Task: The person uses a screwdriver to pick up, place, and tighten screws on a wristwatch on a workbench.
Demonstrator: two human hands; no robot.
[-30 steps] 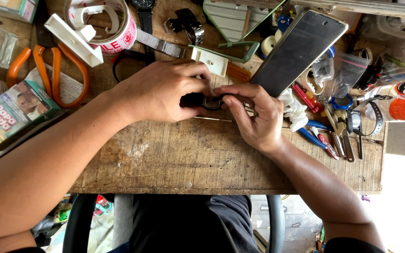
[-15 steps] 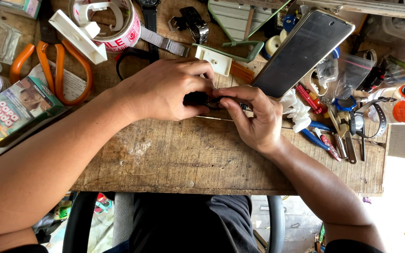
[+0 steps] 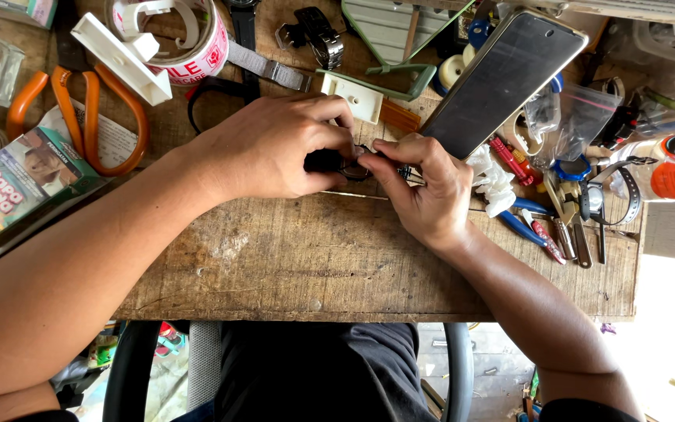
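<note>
My left hand (image 3: 271,148) and my right hand (image 3: 423,187) meet over the middle of a worn wooden bench (image 3: 314,266). Between their fingertips sits a small dark watch (image 3: 336,162), pinched from both sides; most of it is hidden by my fingers. A thin metal tool (image 3: 353,194) lies on the wood just below my hands. A smartphone (image 3: 501,78) with a dark screen leans tilted right behind my right hand.
Orange-handled scissors (image 3: 95,117), a tape roll (image 3: 189,39) and a green box (image 3: 17,184) lie at the left. Pliers, screwdrivers and small tools (image 3: 556,227) crowd the right. Watch straps (image 3: 267,66) and a white plastic block (image 3: 353,98) sit behind.
Both hands stay on the watch with only slight finger shifts; the view has drifted a little.
</note>
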